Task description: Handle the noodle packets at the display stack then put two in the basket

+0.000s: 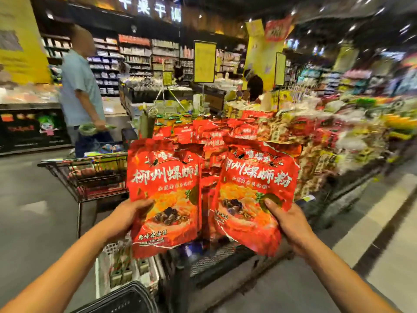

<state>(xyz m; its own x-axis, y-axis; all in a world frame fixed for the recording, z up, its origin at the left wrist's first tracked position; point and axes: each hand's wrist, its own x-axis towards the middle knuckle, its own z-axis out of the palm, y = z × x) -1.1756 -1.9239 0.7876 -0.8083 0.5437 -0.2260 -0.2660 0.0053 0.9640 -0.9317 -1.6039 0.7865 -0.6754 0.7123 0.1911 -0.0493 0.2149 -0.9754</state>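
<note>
My left hand point(126, 216) grips a red noodle packet point(164, 188) by its lower left edge, thumb on the front. My right hand point(291, 224) grips a second red noodle packet point(252, 188) of the same kind by its lower right edge, thumb on the front. Both packets are held upright side by side in front of me. Behind them lies a heap of the same red packets point(216, 134) on a display stand.
A wire shopping cart point(88, 175) stands at the left, with a person in a light blue shirt point(79, 86) behind it. A black basket point(121, 299) sits below my left arm beside a white crate point(126, 267). Snack displays point(338, 141) run along the right. Shelves fill the back.
</note>
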